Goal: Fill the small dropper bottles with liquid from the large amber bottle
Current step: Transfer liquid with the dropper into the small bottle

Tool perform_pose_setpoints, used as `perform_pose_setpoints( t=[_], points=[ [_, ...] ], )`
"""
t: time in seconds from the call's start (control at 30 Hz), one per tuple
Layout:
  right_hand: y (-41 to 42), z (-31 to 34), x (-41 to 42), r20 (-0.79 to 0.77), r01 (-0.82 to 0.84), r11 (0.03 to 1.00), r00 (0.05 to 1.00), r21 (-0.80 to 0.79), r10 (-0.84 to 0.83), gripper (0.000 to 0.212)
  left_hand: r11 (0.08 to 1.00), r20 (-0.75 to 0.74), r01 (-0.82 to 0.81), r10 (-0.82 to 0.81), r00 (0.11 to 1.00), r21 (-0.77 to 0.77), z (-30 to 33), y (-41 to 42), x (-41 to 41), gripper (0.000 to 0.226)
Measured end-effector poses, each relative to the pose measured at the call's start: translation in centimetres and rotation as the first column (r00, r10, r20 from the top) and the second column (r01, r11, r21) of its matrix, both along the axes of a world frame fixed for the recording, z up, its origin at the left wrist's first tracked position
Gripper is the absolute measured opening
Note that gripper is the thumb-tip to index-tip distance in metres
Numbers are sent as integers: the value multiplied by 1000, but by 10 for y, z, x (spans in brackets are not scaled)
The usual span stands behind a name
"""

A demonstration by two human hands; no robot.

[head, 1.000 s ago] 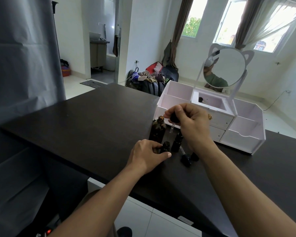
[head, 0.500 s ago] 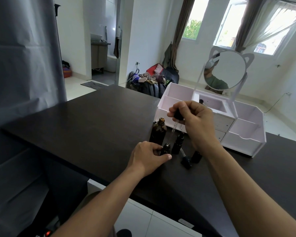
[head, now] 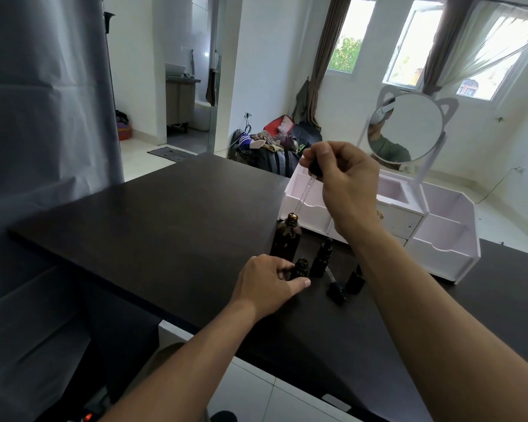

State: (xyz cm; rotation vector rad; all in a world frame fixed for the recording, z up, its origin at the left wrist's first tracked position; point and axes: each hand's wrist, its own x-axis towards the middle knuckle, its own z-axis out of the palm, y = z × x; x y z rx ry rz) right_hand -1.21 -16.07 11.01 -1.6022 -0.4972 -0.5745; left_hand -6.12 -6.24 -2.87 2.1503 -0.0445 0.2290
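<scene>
**Dropper tip at the mouth of the amber bottle**

The large amber bottle (head: 288,239) stands upright and uncapped on the dark countertop (head: 165,226), just in front of the white organizer (head: 439,239). Its glass is dark brown with a threaded neck; how much liquid it holds cannot be told through the dark glass. The right hand (head: 346,184) pinches the black rubber bulb of a glass dropper (head: 308,184) between thumb and fingertips, the clear pipette slanting down so that its tip sits at the bottle's mouth. Whether the pipette carries liquid is too small to tell.

The left hand (head: 265,284) grips a small open dropper bottle (head: 300,268) with thumb and curled fingers, holding it upright on the counter just in front of the amber bottle. Beside it stands a second small bottle (head: 322,258) with its black dropper cap on. A loose dropper (head: 334,286) lies flat on the counter to the right, and another small dark bottle (head: 355,281) stands next to it, partly hidden by the right forearm. Their contents cannot be seen.

The organizer's open top compartments look pale and bare where visible, and a round cat-eared mirror (head: 406,129) rises from it.
</scene>
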Motion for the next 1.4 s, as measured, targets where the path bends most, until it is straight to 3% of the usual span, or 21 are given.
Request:
perform_pose_setpoints(
  t=[0.23,0.37,0.53,1.17,1.4],
  points=[
    [6,-28,8,-114,-13,995,993,-103,1,19,999,-46,-44,45,998,30,3,-1,2,42],
    [7,-45,14,-209,-49,995,977,-90,30,21,997,-59,-75,76,995,14,0,-1,2,55],
    [10,-53,13,-256,-49,996,966,-72,29,24,997,-50,-72,71,996,-10,-2,-1,2,52],
    [12,-65,12,-190,-33,999,982,-39,25,27,999,-72,-48,46,996,-21,-1,0,1,52],
    [11,-66,12,-167,-27,993,986,-118,7,25,999,-75,-48,47,996,-12,-3,-1,2,56]
  ],
)
